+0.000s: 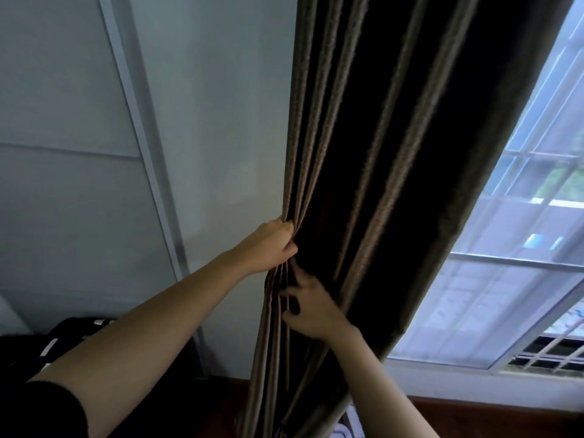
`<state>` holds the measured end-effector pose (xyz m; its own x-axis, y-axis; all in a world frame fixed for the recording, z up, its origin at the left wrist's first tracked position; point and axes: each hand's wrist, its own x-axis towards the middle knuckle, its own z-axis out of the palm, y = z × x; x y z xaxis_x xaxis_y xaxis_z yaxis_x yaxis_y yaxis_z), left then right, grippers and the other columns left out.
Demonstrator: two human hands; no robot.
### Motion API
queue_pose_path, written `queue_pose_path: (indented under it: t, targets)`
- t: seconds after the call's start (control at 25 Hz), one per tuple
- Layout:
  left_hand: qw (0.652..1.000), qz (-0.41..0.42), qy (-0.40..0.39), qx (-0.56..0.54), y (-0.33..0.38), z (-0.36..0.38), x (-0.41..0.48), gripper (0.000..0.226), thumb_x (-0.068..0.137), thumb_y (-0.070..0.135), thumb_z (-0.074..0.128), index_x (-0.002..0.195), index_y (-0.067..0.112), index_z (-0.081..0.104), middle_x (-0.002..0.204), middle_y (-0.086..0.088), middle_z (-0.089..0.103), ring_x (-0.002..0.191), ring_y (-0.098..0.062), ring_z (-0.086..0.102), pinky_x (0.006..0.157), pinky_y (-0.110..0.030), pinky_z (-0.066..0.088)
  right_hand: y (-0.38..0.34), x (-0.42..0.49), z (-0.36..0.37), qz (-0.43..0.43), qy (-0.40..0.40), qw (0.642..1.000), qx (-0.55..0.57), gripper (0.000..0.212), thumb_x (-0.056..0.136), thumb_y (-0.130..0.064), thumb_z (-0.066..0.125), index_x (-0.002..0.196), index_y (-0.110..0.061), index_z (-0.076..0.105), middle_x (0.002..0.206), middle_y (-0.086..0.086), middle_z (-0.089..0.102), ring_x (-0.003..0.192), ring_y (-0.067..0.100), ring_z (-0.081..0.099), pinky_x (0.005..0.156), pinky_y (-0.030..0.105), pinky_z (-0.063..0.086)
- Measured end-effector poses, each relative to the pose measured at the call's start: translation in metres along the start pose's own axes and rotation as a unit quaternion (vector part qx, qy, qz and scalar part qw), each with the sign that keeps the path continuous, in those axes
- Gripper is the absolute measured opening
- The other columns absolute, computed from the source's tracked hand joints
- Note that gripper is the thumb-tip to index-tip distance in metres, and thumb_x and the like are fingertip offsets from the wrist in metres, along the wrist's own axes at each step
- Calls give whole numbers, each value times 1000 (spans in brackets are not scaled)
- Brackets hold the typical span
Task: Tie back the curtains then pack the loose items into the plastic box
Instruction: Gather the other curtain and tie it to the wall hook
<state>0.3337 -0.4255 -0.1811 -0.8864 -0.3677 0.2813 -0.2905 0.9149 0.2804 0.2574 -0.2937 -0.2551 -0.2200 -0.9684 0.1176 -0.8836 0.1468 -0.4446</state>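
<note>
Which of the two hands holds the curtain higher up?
The left hand, fist closed round the bunched folds of the dark curtain; the right hand sits just below it, fingers pinching the pleats.

On your left you've got a pale panel (63, 90) with a thin grey rail (139, 137) running down its edge, and right beside it a plain white wall (221, 121). Over on your right there's a bright window (521, 216), bars crossing the glass, and a white grille (543, 352) showing at its lower corner. Down low, reddish-brown wooden floor (493, 418) runs beneath the sill. At bottom left sits something dark with white stripes (47, 343), too dim to identify.
</note>
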Motion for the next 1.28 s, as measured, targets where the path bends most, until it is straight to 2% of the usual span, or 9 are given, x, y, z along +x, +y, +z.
queue_pose_path:
  t: [0.12,0.2,0.48,0.68,0.8,0.88,1.0,1.08,1.28]
  targets:
    - [999,25,-7,-29,-13,-6,-9,15,89,20,51,94,5,51,97,-12,56,91,-29,58,78,-38,48,-6,11,-56,46,276,960,14,48,79,-17,64,126,-11,57,158,20,-5,143,37,19,113,27,15]
    - [999,39,0,-35,-16,-8,-12,14,89,18,52,96,5,51,98,-15,57,92,-30,59,78,-36,47,-15,27,-84,95,325,941,3,57,82,-20,63,137,-16,47,156,23,-13,139,44,18,114,34,19]
    - [984,-1,50,-171,-25,13,-29,66,93,19,46,145,27,6,116,-17,58,94,-30,63,83,-42,52,3,45,-73,131,232,963,26,70,87,-17,58,146,1,25,152,25,19,135,38,33,111,31,28]
    - [886,-28,219,-407,-9,28,-39,94,86,11,59,140,54,-6,130,-3,54,109,-11,61,92,-19,49,12,4,5,43,104,992,62,73,85,-11,54,149,-9,21,156,3,13,140,21,29,116,25,25]
    - [919,-103,141,-353,-14,22,-23,57,89,14,54,138,30,28,102,-5,66,87,-15,64,79,-25,51,12,-9,19,30,73,995,64,71,88,-10,51,150,-13,16,158,2,6,141,21,29,117,25,23]
    - [964,-108,33,-242,-13,8,-5,11,86,24,50,95,19,50,88,-16,64,76,-23,60,70,-35,49,13,-15,25,26,61,997,47,69,90,-13,48,150,-12,15,159,4,5,143,21,22,117,24,16]
    - [966,-117,-97,-210,1,-20,9,24,89,10,51,67,10,39,71,-4,49,64,-16,50,59,-21,40,18,-21,36,39,43,997,47,68,91,-16,47,150,-11,14,160,5,4,145,23,17,119,31,16]
    - [950,-124,-128,-256,7,-23,10,6,88,6,51,83,9,48,75,-1,50,69,-18,52,62,-24,43,19,-25,43,47,34,997,55,69,91,-19,48,151,-13,14,160,4,3,145,23,18,119,34,19]
    - [938,-145,-138,-282,18,-12,14,56,85,6,49,137,22,35,93,3,56,82,-15,58,72,-31,53,23,-28,52,29,53,995,77,73,88,-26,49,151,-18,13,159,-1,7,143,19,20,118,34,23]
